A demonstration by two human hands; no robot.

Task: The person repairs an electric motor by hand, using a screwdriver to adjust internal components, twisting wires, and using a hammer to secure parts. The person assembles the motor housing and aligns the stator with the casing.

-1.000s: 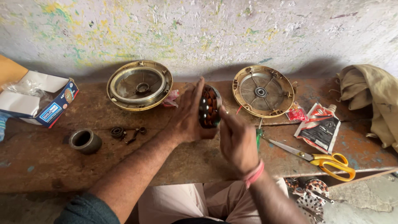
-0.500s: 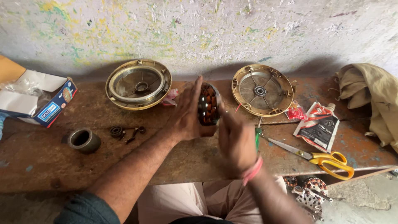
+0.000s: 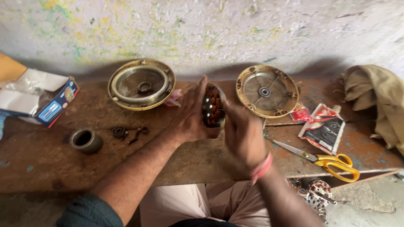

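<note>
My left hand (image 3: 191,113) grips a round motor stator (image 3: 212,107) with copper coils, held upright on edge above the wooden bench (image 3: 50,168). My right hand (image 3: 244,134), blurred and with a pink band at the wrist, touches the stator's right side. I cannot tell whether its fingers hold anything. Two round brass-coloured fan motor covers lie at the back: one (image 3: 142,84) to the left of my hands, one (image 3: 267,90) to the right.
A metal ring (image 3: 86,140) and small dark parts (image 3: 128,132) lie at the left. An open cardboard box (image 3: 42,101) sits far left. Yellow-handled scissors (image 3: 324,157), a black and red packet (image 3: 324,126) and a tan cloth (image 3: 378,101) are at the right.
My right hand has shifted slightly along the stator's side and is more blurred. My left hand keeps holding the stator in the same place.
</note>
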